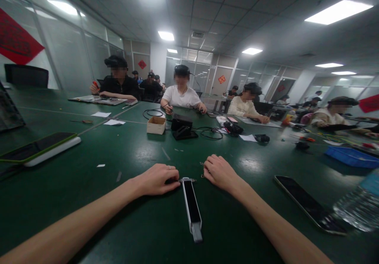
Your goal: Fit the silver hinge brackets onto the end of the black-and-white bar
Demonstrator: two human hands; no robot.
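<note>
My left hand [155, 180] rests palm down on the dark green table [133, 153], its fingertips at the upper end of a long, narrow grey-and-black device [191, 206]. That device lies between my hands, pointing away from me. My right hand [220, 173] rests just right of the device's upper end. A tiny metal piece [201, 172] shows beside its fingertips. The curled fingers hide whether either hand grips anything.
A phone [309, 204] and a plastic water bottle [361, 205] lie to my right, and a tablet in a white case [40, 149] to my left. Farther off are a cardboard box [156, 125], a blue tray [351, 156], black cables, and several co-workers seated around the table.
</note>
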